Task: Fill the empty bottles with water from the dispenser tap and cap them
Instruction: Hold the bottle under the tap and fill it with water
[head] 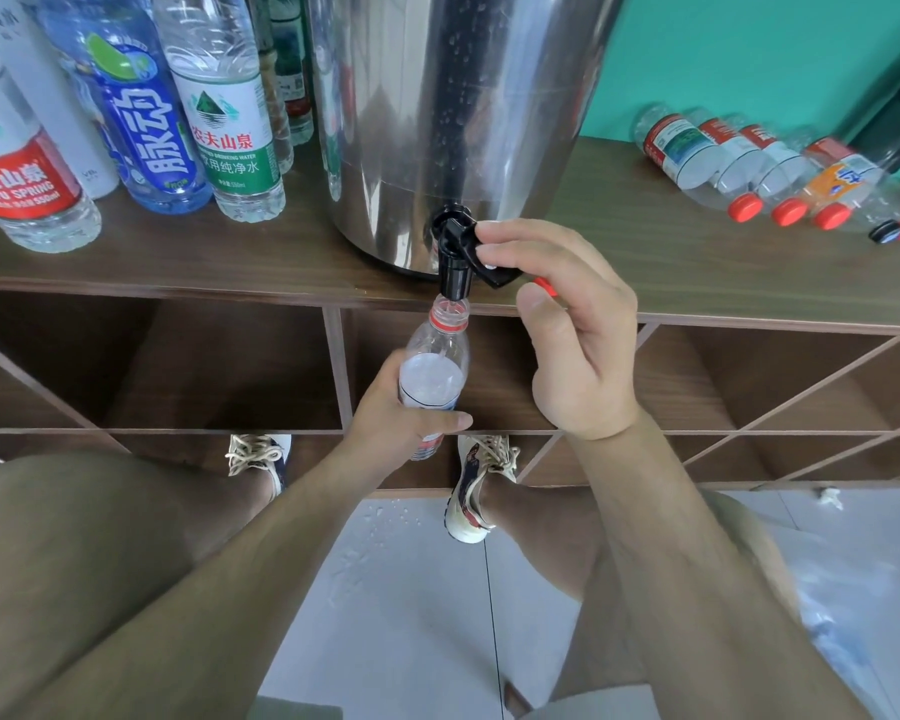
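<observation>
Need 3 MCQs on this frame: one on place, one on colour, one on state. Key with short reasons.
1. Where is the mouth of the clear plastic bottle that the left hand grips?
A. above the tap
B. right under the black plastic tap
C. far left of it

2. What colour is that bottle's neck ring?
A. blue
B. green
C. red

3. How are the empty clear bottles at the right of the brown wooden shelf top?
A. upright, open
B. lying on their sides, capped
C. upside down

Key:
1 B: the mouth sits just below the spout.
2 C: a red band shows under the mouth.
3 B: they lie flat with caps on.
</observation>
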The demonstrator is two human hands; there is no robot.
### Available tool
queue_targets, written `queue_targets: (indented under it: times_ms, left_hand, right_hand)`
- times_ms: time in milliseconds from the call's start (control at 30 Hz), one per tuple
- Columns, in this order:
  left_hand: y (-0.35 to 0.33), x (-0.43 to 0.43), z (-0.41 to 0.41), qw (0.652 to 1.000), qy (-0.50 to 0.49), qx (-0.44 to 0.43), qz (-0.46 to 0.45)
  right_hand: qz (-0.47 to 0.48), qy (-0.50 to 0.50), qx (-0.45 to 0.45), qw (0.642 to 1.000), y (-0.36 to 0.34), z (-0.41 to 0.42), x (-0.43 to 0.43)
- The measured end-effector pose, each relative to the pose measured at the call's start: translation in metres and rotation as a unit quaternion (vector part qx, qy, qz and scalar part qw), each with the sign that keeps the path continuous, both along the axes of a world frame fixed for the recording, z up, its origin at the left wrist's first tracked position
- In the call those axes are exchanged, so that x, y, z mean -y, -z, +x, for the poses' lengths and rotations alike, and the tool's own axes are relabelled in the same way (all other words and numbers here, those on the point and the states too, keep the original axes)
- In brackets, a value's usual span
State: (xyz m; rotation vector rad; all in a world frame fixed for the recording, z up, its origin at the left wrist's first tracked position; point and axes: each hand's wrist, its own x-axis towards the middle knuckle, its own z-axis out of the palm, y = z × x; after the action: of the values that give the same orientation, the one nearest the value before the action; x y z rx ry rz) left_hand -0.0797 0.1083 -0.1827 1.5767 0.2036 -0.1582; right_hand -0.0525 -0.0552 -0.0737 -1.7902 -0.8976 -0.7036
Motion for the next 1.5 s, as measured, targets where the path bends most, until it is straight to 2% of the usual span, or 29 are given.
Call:
queue_targets:
  times_ms: [667, 1067, 1300, 1500]
  left_hand:
    - [0.01, 0.001, 0.004, 1.0, 0.0, -0.006, 0.013]
    - [0.013, 0.001, 0.005, 1.0, -0.001, -0.007, 0.017]
    - [0.016, 0.0, 0.006, 1.0, 0.001, -0.008, 0.02]
    - [0.016, 0.001, 0.007, 1.0, -0.002, -0.013, 0.025]
  right_hand:
    - [-0.038, 0.009, 0.002, 0.999, -0.004, -0.002, 0.005]
    - [-0.033, 0.008, -0.009, 0.999, -0.004, -0.002, 0.004]
    - [0.004, 0.003, -0.025, 1.0, -0.002, -0.002, 0.002]
    - [-0.021, 0.005, -0.023, 1.0, -0.004, -0.004, 0.004]
